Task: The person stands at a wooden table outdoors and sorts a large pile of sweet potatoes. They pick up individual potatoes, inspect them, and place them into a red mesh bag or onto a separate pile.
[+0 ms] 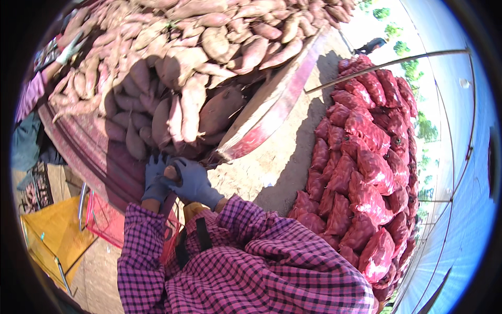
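Observation:
Both of my hands wear blue-grey gloves and meet at the near edge of a truck-bed-like red metal platform [117, 184]. My right hand [198, 182] is closed around a small sweet potato [171, 172], whose blunt end shows between the gloves. Pressed close on the other side is my left hand [154, 180], fingers pointing away from me; its hold on the sweet potato is partly hidden by the right glove. Just beyond my fingertips, a large heap of loose sweet potatoes [192, 106] covers the platform, the nearest ones in shadow.
A wooden-topped side board [266, 106] borders the heap. Filled red mesh sacks [361, 165] are stacked at right. Red netting [104, 219] hangs below the platform beside a yellow sheet [55, 231]. Another person's gloved hand [70, 49] reaches over the heap at left.

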Action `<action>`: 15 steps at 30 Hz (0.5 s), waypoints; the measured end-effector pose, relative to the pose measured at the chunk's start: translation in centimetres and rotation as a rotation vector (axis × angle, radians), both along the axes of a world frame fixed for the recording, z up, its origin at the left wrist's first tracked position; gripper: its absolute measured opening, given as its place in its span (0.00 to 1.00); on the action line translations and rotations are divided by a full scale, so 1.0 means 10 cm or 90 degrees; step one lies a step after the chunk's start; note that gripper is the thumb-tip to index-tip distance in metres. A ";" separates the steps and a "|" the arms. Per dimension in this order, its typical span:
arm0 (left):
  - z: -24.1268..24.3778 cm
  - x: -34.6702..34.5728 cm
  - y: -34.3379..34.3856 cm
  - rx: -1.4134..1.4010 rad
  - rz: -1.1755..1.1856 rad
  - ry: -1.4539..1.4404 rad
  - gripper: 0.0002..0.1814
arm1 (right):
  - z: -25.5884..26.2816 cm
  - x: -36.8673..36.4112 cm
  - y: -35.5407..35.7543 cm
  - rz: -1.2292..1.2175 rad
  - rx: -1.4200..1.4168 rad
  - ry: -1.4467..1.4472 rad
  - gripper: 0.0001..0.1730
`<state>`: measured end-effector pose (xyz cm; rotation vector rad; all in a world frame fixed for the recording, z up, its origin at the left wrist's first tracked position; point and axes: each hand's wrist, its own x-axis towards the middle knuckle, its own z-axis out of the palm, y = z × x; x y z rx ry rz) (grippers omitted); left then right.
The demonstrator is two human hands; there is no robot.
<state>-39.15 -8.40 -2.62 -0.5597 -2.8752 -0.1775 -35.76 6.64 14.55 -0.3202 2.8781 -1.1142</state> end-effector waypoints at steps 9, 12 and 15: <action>1.22 -0.12 0.20 -0.013 -0.057 -0.243 0.23 | -0.11 0.13 0.28 -0.118 -0.162 0.036 0.12; 1.05 -0.07 0.09 -0.015 -0.061 -0.169 0.23 | -0.12 0.18 0.31 -0.064 -0.230 0.032 0.13; 1.13 0.02 0.00 -0.035 -0.070 -0.225 0.25 | -0.20 0.28 0.34 -0.071 -0.235 -0.025 0.10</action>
